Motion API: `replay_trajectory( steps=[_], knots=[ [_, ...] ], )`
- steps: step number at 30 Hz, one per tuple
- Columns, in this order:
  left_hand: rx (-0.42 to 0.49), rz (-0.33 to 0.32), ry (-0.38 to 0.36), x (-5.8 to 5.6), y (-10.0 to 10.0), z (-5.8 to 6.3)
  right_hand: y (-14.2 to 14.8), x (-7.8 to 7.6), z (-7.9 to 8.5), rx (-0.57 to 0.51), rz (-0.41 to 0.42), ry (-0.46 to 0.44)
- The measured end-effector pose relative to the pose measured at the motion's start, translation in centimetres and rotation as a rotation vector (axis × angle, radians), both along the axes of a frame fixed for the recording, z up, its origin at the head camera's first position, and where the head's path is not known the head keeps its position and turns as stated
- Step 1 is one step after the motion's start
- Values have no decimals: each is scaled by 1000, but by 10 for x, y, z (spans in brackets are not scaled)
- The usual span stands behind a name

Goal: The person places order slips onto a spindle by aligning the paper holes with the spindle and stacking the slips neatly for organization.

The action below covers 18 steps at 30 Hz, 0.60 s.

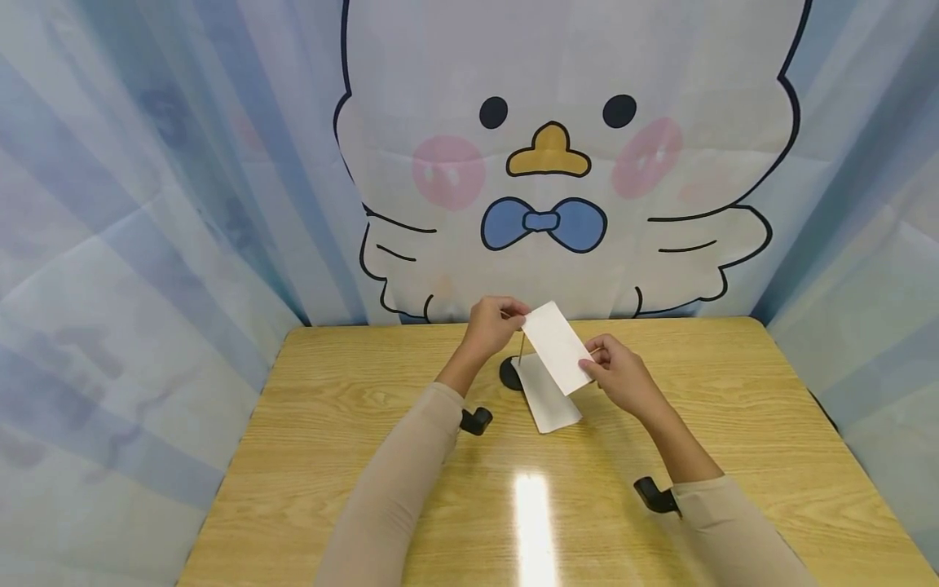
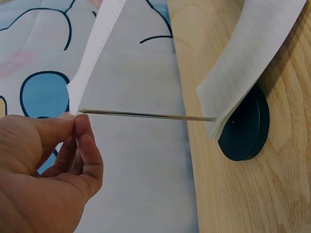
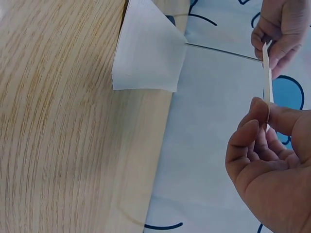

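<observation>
Both hands hold a white paper slip [image 1: 557,346] above the table. My left hand [image 1: 519,314] pinches its far top corner, and my right hand [image 1: 589,367] pinches its near lower edge. Under the slip a thin metal spike [image 1: 521,349] rises from a round black base [image 1: 509,373], with a stack of white papers [image 1: 546,399] impaled low on it. In the left wrist view my left hand [image 2: 73,124] pinches the slip [image 2: 97,48] right at the tip of the spike [image 2: 146,115]. In the right wrist view the slip [image 3: 267,73] shows edge-on between my right hand [image 3: 260,116] and the left one.
The wooden table [image 1: 367,456] has a bright glare patch [image 1: 533,522] near its front. A cloth backdrop with a cartoon bird [image 1: 546,155] hangs behind the table, and blue striped curtains close in both sides. Black wrist mounts [image 1: 477,421] sit on both forearms.
</observation>
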<state>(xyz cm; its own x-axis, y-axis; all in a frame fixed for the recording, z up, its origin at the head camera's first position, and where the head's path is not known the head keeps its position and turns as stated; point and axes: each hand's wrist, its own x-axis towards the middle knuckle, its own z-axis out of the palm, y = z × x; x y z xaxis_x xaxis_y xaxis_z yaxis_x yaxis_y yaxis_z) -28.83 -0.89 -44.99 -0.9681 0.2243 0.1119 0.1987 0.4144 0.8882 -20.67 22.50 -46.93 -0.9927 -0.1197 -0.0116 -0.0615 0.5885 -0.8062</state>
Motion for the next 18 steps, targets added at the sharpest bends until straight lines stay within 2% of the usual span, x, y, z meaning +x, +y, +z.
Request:
replay_trajectory(
  steps=[18],
  knots=[
    [26,2,-7,1,-1,-5,-1,-1,-7,-5,-1,10]
  ],
)
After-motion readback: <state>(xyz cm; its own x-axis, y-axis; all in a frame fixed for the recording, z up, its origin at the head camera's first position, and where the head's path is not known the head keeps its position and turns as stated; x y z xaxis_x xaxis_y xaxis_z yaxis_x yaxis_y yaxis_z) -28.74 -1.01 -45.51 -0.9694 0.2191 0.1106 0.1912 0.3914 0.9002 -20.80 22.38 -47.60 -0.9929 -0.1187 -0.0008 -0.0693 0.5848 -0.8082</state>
